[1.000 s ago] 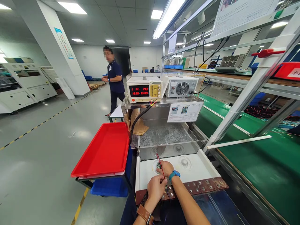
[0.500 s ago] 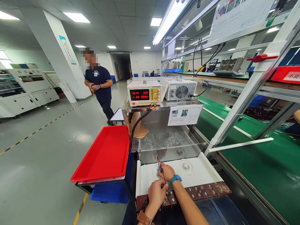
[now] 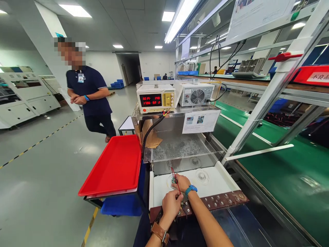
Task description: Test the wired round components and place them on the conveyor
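Note:
My right hand (image 3: 182,183), with a blue wristband, presses a small green circuit piece (image 3: 174,179) onto a round recess of the white fixture plate (image 3: 221,181); its fingers are closed over the piece. A thin red wire (image 3: 175,178) loops up from there. My left hand (image 3: 171,204), above a brown watch strap, is curled in a pinch on the wire's lower end, over the brown strip of metal contacts (image 3: 221,201).
A red tray (image 3: 115,166) stands at the left over a blue bin (image 3: 120,208). A power supply with red digits (image 3: 155,98) and a fan unit (image 3: 197,94) sit on a clear enclosure. A person in a dark shirt (image 3: 88,99) walks nearby. Green conveyor (image 3: 277,168) at right.
The person in the dark shirt has walked closer, toward the left foreground. The power supply digits have changed. My hands stay in much the same place on the fixture.

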A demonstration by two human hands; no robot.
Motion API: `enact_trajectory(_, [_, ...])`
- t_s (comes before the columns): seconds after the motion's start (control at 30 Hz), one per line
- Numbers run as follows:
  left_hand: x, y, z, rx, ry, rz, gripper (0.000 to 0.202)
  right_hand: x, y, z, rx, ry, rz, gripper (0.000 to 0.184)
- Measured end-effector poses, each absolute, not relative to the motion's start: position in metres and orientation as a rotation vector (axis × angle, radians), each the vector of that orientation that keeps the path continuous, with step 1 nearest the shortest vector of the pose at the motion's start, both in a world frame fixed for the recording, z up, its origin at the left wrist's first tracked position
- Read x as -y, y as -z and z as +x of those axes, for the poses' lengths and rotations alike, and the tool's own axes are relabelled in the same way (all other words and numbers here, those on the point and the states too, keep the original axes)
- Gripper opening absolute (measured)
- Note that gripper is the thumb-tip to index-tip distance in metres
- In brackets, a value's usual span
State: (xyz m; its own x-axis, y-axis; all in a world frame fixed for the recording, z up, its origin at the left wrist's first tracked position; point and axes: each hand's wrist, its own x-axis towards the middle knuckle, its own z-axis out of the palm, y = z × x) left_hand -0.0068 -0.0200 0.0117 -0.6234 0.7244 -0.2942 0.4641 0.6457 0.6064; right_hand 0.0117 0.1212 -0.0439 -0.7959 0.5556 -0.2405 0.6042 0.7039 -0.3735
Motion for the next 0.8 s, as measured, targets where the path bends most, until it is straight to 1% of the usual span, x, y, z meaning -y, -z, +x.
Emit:
enact_trajectory(0.4, [0.019,-0.01,-0.008,-2.338,-0.661,0.934,0.016,-0.127,0.05,0.011,-2.804,0.676,0.953,0.042])
enact_trajectory(0.5, [0.019,-0.003,-0.008,-2.338,-0.651,0.968,0.017,-0.125,0.047,0.011,-2.812,0.673,0.969,0.039])
enact_trajectory(0.57, [0.02,0.006,-0.009,-2.328,-0.725,0.998,0.021,-0.121,0.043,0.012,-2.843,0.678,0.966,0.035])
enact_trajectory(0.6, [0.021,0.012,-0.01,-2.304,-0.818,1.007,0.024,-0.119,0.04,0.013,-2.872,0.701,0.98,0.034])
enact_trajectory(0.63, [0.021,0.019,-0.012,-2.256,-0.957,0.996,0.029,-0.119,0.037,0.013,-2.907,0.756,1.025,0.033])
enact_trajectory(0.7, [0.019,0.033,-0.019,-2.099,-1.265,0.89,0.045,-0.124,0.028,0.019,-2.97,0.988,1.255,0.034])
enact_trajectory(0.73, [0.017,0.039,-0.024,-2.032,-1.383,0.798,0.054,-0.13,0.021,0.025,-2.982,1.151,1.436,0.035])
enact_trajectory(0.8, [0.012,0.049,-0.035,-1.947,-1.49,0.631,0.067,-0.149,0.004,0.051,-2.952,1.466,1.862,0.038])
